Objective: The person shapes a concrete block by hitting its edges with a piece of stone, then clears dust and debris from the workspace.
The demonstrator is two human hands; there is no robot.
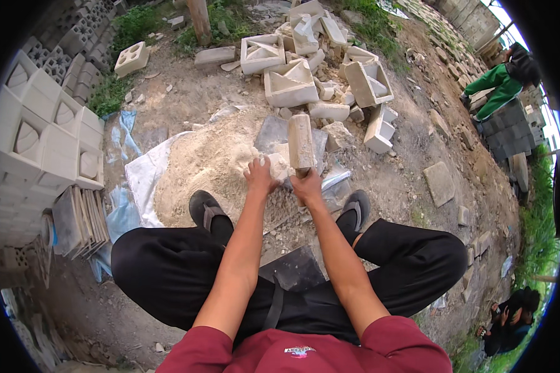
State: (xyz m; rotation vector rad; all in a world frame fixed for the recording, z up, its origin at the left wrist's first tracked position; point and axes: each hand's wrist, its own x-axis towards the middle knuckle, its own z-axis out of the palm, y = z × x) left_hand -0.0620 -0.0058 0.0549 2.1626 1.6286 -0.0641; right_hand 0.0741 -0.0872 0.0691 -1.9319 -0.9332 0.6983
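My right hand (307, 186) is closed round the handle of a mallet (300, 142), whose long, blocky head is coated in pale dust and points away from me. Close by on the left, my left hand (261, 176) has its fingers curled against a pale broken chunk (276, 165). That chunk rests by a dark flat slab (274, 132), partly behind the mallet head. A heap of sandy crushed powder (199, 158) spreads left of my hands over a white sheet (144, 180).
Broken cream blocks (290, 84) are piled beyond the slab. Stacked pale blocks (40, 124) and leaning boards (81, 217) stand at left. My sandalled feet flank the work spot. One person in green trousers (501, 87) bends at far right; another person (510, 323) is at lower right.
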